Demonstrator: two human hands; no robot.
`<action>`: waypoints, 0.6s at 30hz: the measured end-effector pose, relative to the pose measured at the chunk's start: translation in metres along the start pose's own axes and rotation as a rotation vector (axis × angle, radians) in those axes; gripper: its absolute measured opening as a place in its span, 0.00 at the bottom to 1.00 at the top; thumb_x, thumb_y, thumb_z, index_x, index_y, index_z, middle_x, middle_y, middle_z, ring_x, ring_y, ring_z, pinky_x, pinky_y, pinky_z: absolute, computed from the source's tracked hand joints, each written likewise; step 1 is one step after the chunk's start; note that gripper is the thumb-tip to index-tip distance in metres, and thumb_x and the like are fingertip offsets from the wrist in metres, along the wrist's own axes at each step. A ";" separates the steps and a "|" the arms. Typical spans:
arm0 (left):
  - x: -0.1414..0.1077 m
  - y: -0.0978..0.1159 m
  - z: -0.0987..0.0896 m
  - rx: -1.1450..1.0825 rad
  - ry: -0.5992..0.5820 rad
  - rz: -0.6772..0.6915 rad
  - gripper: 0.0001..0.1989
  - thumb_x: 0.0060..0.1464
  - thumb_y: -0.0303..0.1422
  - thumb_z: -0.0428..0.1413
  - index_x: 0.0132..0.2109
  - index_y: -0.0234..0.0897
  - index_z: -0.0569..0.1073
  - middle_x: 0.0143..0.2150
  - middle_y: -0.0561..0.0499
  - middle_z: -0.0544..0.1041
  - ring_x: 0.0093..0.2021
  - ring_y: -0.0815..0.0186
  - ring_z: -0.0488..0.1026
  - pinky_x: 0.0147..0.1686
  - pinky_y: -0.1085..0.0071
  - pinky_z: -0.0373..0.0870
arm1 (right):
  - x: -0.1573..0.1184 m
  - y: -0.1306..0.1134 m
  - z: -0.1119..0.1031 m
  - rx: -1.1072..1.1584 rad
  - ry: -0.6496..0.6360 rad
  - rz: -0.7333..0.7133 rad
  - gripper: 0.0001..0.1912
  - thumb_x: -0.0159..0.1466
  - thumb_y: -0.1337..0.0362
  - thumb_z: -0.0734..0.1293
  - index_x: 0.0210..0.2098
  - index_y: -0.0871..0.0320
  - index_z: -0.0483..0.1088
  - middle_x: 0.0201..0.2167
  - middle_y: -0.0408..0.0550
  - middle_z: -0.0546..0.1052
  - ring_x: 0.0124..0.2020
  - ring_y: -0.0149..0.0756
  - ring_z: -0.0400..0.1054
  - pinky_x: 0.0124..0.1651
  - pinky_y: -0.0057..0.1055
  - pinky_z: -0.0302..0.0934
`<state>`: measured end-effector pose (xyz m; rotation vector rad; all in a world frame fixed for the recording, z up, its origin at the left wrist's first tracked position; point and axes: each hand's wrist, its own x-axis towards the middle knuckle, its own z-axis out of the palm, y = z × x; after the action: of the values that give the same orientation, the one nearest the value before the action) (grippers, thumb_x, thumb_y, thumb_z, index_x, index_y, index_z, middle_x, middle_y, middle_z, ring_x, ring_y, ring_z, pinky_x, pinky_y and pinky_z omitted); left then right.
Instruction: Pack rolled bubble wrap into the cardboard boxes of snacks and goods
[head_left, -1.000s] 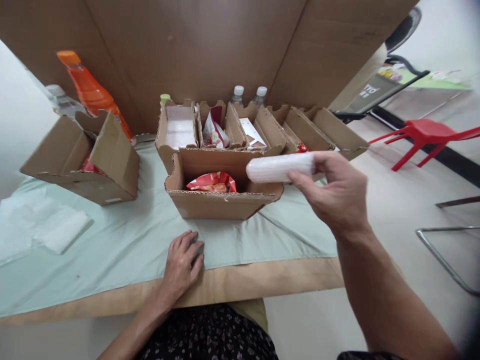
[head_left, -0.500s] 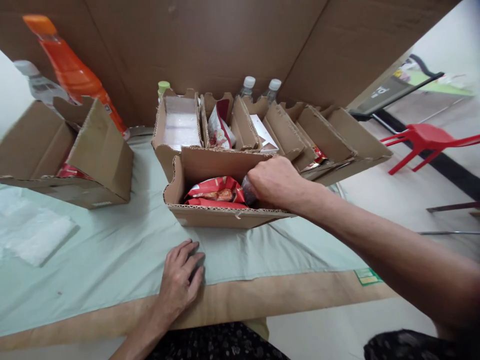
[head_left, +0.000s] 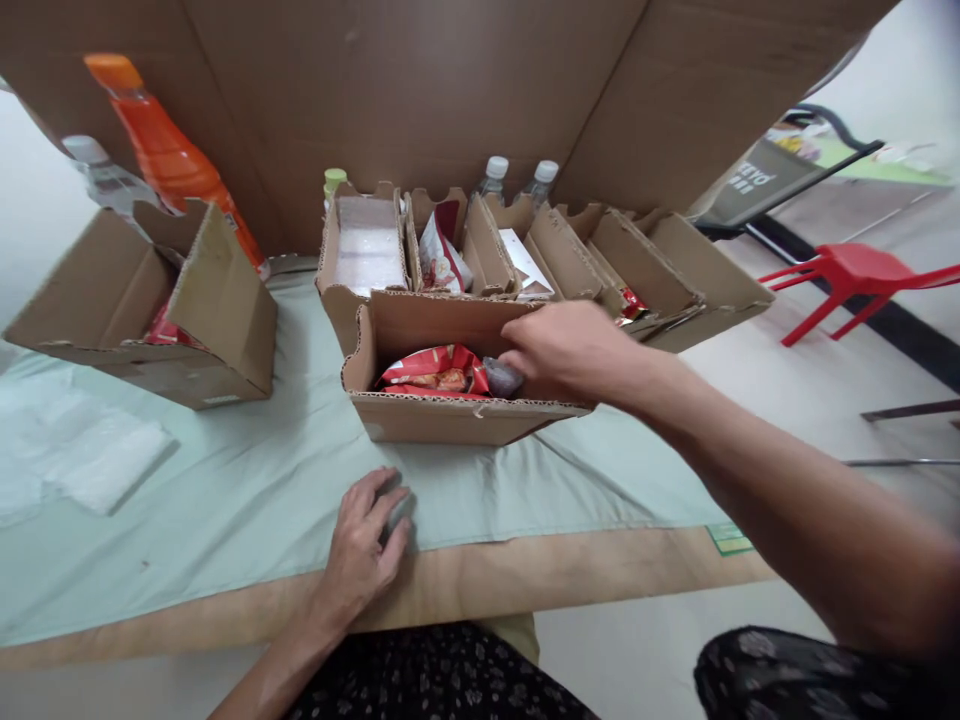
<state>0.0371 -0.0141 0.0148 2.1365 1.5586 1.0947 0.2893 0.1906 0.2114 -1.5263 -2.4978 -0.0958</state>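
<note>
An open cardboard box [head_left: 435, 420] stands in front of me on the cloth-covered table. Inside it lies a red snack packet [head_left: 442, 372], with a small dark grey package [head_left: 502, 378] beside it. My right hand [head_left: 566, 345] reaches over the box's right end from above. Its fingers are bent but loosened, tips close by the dark package; some fingers are hidden behind the hand. Near the table's front edge, my left hand [head_left: 367, 535] rests on the cloth, fingers apart and slightly curved, holding nothing.
Behind the box, a row of cardboard bins [head_left: 469, 235] holds packets and boxes. Another cardboard box [head_left: 202, 340] stands left, near an orange bottle [head_left: 176, 150]. Clear plastic [head_left: 105, 450] lies on the cloth. A tall cardboard panel [head_left: 420, 90] closes the back. A red stool [head_left: 862, 265] stands right.
My right hand has loosened from its fist and shifted slightly off the dark package, which shows more fully beside the red packet. My left hand stays on the cloth. The view has shifted a little.
</note>
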 end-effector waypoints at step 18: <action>0.087 0.017 -0.016 -0.631 0.021 -0.496 0.36 0.50 0.38 0.62 0.65 0.38 0.64 0.62 0.40 0.71 0.65 0.48 0.69 0.59 0.50 0.75 | -0.145 -0.030 0.092 0.861 0.154 0.413 0.30 0.60 0.42 0.71 0.53 0.56 0.68 0.49 0.56 0.78 0.45 0.49 0.75 0.47 0.46 0.73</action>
<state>0.0489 0.0552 0.0717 1.2502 1.3896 1.2126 0.3135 0.0654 0.0920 -1.4842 -1.6703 0.7794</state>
